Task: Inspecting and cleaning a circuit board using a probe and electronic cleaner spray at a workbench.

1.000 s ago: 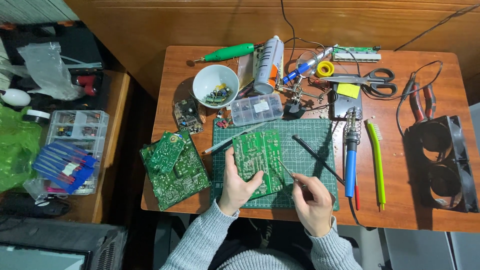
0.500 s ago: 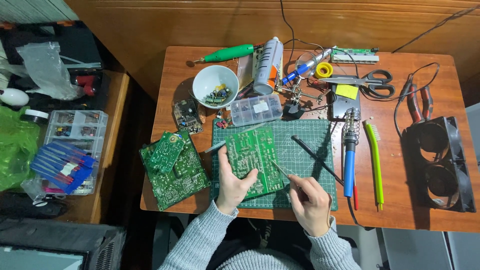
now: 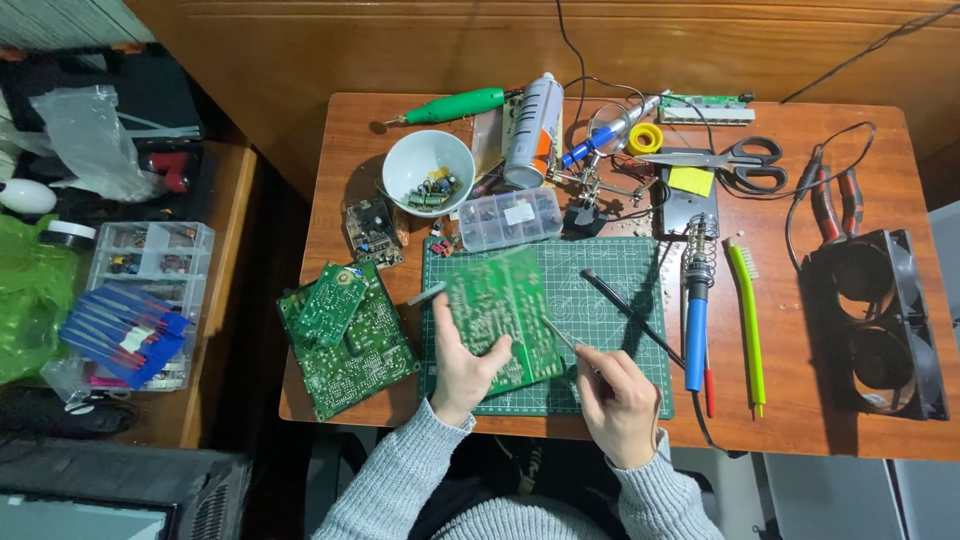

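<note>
My left hand (image 3: 462, 368) grips the lower edge of a green circuit board (image 3: 500, 310), which lies over the green cutting mat (image 3: 600, 270). In my right hand (image 3: 622, 400) I pinch metal tweezers (image 3: 560, 336), whose tips touch the board's right side. A thin black probe (image 3: 630, 315) lies on the mat to the right of the board. Both sleeves are grey knit.
Two more green boards (image 3: 345, 330) lie at the mat's left. A blue-handled soldering iron (image 3: 696, 320), a green brush (image 3: 748, 320), a white bowl of parts (image 3: 428, 172), a clear parts box (image 3: 510, 218), scissors (image 3: 740, 160) and a black double fan (image 3: 880, 320) share the wooden table.
The board has shifted slightly left and tilted under my left hand. My right hand with the tweezers stays at the board's right edge.
</note>
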